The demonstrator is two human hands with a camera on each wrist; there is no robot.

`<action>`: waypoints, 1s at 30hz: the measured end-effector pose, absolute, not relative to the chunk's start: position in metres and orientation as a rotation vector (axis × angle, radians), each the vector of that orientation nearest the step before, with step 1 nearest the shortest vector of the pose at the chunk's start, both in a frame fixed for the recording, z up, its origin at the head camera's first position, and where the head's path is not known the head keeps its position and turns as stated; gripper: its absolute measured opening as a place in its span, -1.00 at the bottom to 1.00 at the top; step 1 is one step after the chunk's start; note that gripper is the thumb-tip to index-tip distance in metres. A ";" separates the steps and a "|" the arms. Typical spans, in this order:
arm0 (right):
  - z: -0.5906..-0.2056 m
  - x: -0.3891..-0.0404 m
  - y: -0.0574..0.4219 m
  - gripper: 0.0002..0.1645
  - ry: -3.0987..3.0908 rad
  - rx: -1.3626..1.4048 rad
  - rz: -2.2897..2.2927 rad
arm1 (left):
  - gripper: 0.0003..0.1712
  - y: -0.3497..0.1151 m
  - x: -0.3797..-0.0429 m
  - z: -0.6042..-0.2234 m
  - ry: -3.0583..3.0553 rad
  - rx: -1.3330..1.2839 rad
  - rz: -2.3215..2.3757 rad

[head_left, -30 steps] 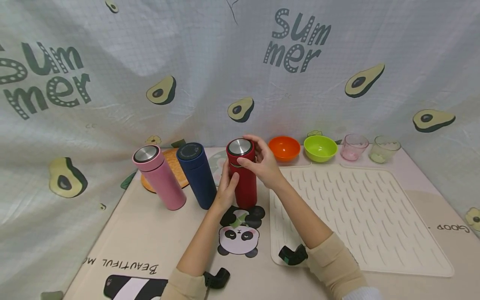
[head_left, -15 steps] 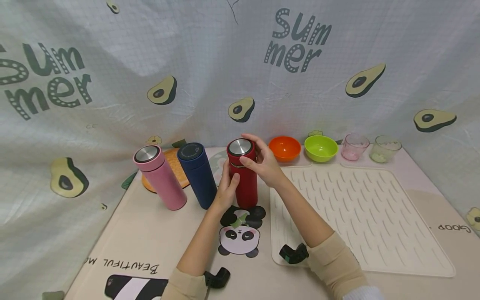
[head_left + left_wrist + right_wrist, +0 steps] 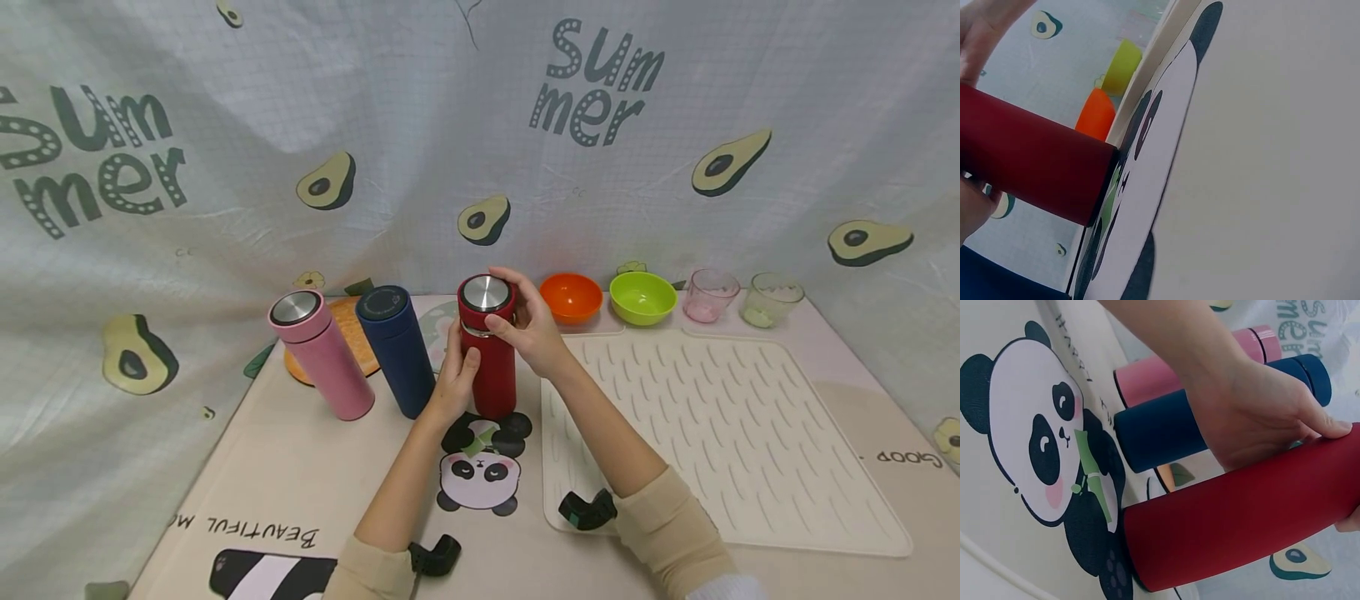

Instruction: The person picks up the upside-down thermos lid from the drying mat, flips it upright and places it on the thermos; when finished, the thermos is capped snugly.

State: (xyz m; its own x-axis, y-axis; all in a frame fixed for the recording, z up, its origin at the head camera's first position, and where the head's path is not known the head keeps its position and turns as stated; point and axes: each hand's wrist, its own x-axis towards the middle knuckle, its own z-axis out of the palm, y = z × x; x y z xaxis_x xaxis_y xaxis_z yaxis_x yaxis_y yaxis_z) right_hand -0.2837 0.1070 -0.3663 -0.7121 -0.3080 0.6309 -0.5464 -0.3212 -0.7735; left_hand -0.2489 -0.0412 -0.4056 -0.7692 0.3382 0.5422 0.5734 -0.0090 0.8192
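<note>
A red thermos point(image 3: 495, 383) stands upright on the table just behind the printed panda face. My left hand point(image 3: 452, 379) grips its body from the left, thumb toward me. My right hand point(image 3: 534, 333) holds the red lid point(image 3: 486, 295) with its silver top, fingers behind and thumb in front. A thin silvery band shows between lid and body. In the left wrist view the thermos body point(image 3: 1035, 156) rises from the table past both hands. The right wrist view has the left hand point(image 3: 1254, 409) around the thermos point(image 3: 1235, 519).
A blue thermos point(image 3: 401, 358) and a pink thermos point(image 3: 330, 367) stand to the left, before a round orange-brown print point(image 3: 352, 321). At the back right are orange point(image 3: 572, 298) and green point(image 3: 642, 298) bowls and two glasses point(image 3: 711, 293). A ridged cream mat point(image 3: 712, 442) lies at right.
The lid has shifted slightly to the right and up with my right hand, and the silvery band beneath it shows more. My left hand stays on the thermos body.
</note>
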 end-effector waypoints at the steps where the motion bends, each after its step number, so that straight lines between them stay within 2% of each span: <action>1: -0.367 -0.283 0.107 0.03 -1.715 1.099 2.179 | -0.20 -0.041 -0.249 -0.406 -2.073 -0.968 -1.873; 16: -0.370 -0.283 0.105 -0.24 -1.699 0.997 2.187 | -0.28 -0.042 -0.248 -0.406 -2.101 -0.947 -1.872; 22: -0.365 -0.280 0.101 -0.25 -1.777 0.937 2.096 | -0.19 -0.042 -0.248 -0.405 -2.092 -0.952 -1.880; 30: -0.370 -0.281 0.101 -0.29 -1.719 0.937 2.117 | -0.21 -0.041 -0.249 -0.405 -2.096 -0.948 -1.873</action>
